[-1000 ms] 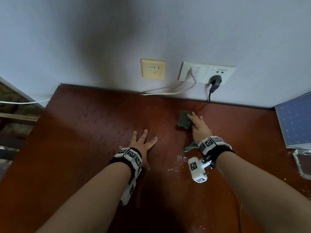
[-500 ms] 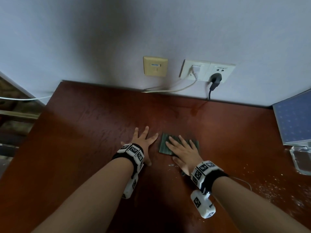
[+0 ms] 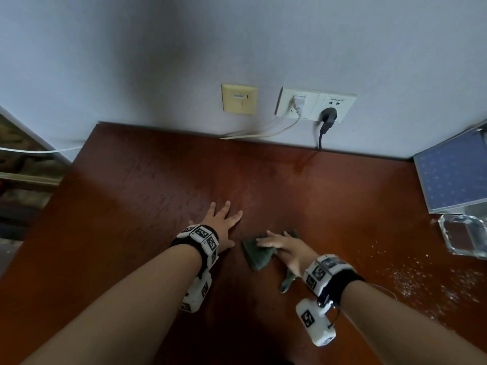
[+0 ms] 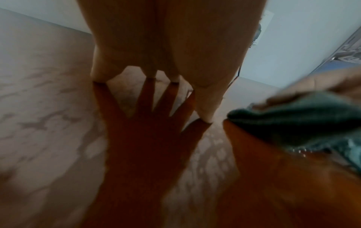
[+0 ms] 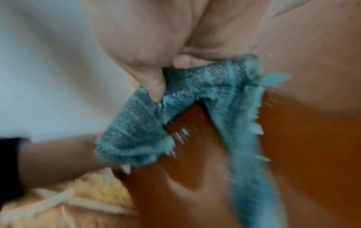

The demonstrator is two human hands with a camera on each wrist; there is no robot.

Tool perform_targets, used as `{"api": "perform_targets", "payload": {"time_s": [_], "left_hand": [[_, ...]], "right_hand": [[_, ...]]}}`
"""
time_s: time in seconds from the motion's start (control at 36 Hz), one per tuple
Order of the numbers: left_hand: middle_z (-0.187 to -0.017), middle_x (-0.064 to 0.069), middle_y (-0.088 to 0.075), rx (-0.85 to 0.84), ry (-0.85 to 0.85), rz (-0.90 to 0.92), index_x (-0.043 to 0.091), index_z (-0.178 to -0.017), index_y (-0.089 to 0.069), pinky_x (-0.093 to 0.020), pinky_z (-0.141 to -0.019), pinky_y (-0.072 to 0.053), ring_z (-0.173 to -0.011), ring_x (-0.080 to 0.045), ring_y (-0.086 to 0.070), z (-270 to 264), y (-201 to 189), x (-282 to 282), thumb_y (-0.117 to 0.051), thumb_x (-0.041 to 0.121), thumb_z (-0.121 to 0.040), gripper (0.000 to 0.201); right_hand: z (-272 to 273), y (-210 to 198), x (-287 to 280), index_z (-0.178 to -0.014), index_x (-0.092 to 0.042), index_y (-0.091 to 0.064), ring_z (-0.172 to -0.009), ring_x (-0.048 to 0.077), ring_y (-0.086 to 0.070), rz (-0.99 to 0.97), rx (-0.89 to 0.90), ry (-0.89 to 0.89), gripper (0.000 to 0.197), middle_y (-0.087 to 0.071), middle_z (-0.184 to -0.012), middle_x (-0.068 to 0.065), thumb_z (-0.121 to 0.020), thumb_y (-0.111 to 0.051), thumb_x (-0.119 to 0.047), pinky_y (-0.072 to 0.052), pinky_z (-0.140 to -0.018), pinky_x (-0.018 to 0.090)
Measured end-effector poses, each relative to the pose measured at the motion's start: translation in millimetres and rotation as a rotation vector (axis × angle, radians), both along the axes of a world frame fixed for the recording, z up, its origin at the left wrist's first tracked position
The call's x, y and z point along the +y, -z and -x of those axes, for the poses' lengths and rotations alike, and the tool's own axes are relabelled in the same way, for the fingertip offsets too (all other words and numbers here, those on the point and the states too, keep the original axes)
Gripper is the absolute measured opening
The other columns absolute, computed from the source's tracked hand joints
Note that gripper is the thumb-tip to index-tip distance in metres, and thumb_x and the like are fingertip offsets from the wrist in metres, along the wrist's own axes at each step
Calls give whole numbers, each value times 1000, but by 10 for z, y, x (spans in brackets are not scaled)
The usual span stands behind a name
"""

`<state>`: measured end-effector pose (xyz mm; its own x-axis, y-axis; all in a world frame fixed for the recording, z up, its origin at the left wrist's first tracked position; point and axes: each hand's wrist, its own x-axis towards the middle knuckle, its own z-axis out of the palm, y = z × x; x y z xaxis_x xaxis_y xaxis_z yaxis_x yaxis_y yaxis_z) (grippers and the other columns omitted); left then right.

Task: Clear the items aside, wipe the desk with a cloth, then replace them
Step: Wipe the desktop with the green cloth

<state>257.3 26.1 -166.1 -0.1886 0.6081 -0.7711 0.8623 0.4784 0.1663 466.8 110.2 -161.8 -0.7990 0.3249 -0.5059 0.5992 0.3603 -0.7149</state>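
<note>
A dark green cloth (image 3: 257, 255) lies bunched on the red-brown desk (image 3: 137, 196), just right of my left hand. My right hand (image 3: 276, 245) presses down on it with fingers stretched to the left; a tail of cloth trails back under the wrist. In the right wrist view the thumb (image 5: 150, 77) digs into the blurred cloth (image 5: 136, 131). My left hand (image 3: 222, 219) rests flat on the desk with fingers spread and holds nothing. The left wrist view shows those fingers (image 4: 166, 54) splayed on the wood, with the cloth (image 4: 302, 123) at the right.
A blue patterned book (image 3: 453, 175) and a glass ashtray (image 3: 463, 238) sit at the desk's right edge. White specks (image 3: 421, 280) are scattered on the wood near them. Wall sockets (image 3: 316, 106) with a black cable (image 3: 320, 138) are behind the desk.
My right hand has dragged the cloth from near the wall back toward me and to the left, ending beside my left hand. The left hand has stayed flat in place.
</note>
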Motion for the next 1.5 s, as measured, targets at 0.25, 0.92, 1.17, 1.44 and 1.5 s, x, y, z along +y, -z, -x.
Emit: {"api": "perform_targets", "payload": {"time_s": [0.25,0.92,1.17,1.44,1.5], "left_hand": [[-161,14,27,2,-8,-30,52,-153,5,-77,-110,-6,-149,-24,26,-25,48,-106,-52,41,-100,78],[-161,15,27,15,-46,-16,52,-152,5,-76,-110,-6,-149,-24,25,-110,55,-130,-46,39,-103,72],[-163,13,23,24,-11,-40,48,-155,2,-73,-113,-8,-150,-24,21,-135,12,-184,-43,31,-105,69],[-163,13,21,-58,34,-45,40,-157,0,-72,-114,-8,-151,-21,20,-213,-31,-492,-47,40,-101,73],[-162,15,25,-68,55,-29,43,-156,3,-73,-113,-6,-150,-21,22,-230,-37,-562,-57,44,-96,85]], "right_hand": [[237,-491,759,-125,-25,-62,-57,-6,-56,-183,262,519,45,-66,-100,-4,-91,-47,2,-41,-54,7],[285,342,455,-150,-37,6,-146,19,16,-641,-169,-279,60,19,-156,-15,-100,-24,-49,3,-117,43],[-17,228,-178,-150,-40,-12,-140,10,20,-527,-58,-337,54,11,-151,-25,-102,-34,-26,8,-114,36],[-251,-5,-383,-141,-23,-46,-144,6,0,-187,-14,-490,59,-26,-154,-11,-92,-44,11,-1,-118,28],[-255,-64,-301,-133,-22,-56,-144,2,-11,-85,27,-340,53,-37,-150,-12,-93,-46,11,-11,-120,28]]}}
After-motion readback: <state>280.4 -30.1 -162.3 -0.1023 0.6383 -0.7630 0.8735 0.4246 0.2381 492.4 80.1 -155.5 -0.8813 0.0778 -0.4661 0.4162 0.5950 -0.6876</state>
